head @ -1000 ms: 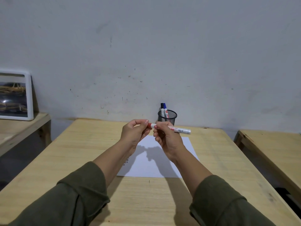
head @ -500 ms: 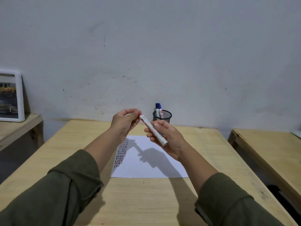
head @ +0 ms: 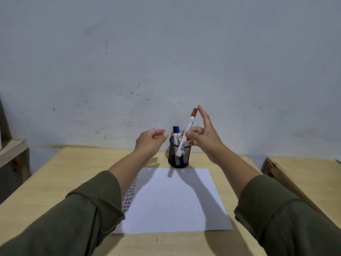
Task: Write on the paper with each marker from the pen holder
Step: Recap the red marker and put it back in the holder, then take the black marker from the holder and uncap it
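A light wooden table (head: 59,174) was seen filling the lower middle of the view, its grain running lengthwise. Behind it, from nine to three o'clock, a pale grey wall (head: 166,52) was marked with small dark specks and scuffs. At three o'clock a second wooden table (head: 302,172) was set just apart from the first. At nine o'clock a wooden shelf (head: 13,152) was partly cut off by the edge.

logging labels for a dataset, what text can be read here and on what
None can be read.
Red marker: print on barrel, too blurred.
Black marker and blue marker in holder: labels too small.
Paper: rows of short strokes at left edge, no legible words.
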A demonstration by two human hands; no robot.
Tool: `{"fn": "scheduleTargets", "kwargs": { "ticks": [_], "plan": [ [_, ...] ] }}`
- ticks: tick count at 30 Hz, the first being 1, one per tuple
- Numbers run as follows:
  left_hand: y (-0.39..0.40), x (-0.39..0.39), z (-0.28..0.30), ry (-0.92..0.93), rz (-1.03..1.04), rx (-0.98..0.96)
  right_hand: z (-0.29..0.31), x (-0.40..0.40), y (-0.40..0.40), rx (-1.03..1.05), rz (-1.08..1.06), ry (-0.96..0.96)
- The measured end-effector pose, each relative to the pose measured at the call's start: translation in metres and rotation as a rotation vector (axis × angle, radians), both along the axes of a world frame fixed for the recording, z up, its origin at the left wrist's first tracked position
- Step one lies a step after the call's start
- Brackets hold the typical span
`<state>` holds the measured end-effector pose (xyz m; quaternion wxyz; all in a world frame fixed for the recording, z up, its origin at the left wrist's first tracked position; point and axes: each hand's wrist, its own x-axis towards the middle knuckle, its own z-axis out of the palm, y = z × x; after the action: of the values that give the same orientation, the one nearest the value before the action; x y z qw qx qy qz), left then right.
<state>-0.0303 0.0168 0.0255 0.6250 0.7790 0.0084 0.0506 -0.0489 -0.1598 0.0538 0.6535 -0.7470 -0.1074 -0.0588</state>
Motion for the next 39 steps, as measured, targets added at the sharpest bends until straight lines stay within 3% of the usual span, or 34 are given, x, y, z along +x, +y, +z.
{"fn": "scheduleTargets", "kwargs": {
  "ticks": [3, 8, 13, 23, 39],
  "plan": [
    [-0.012, 0.015, -0.010, -0.004, -0.026, 0.122, 0.009, 0.028, -0.008, -0.172, -0.127, -0.087],
    [-0.029, 0.037, -0.023, 0.022, -0.043, 0.213, 0.003, 0.067, -0.017, -0.275, -0.229, -0.124],
    [-0.032, 0.050, -0.035, 0.043, -0.063, 0.281, -0.016, 0.084, -0.018, -0.395, -0.211, -0.106],
    [-0.030, 0.055, -0.043, 0.045, -0.074, 0.200, -0.046, 0.095, -0.009, -0.624, -0.106, -0.078],
    [-0.032, 0.057, -0.042, 0.065, -0.073, 0.196, -0.047, 0.112, -0.001, -0.947, -0.183, -0.239]
  ]
}}
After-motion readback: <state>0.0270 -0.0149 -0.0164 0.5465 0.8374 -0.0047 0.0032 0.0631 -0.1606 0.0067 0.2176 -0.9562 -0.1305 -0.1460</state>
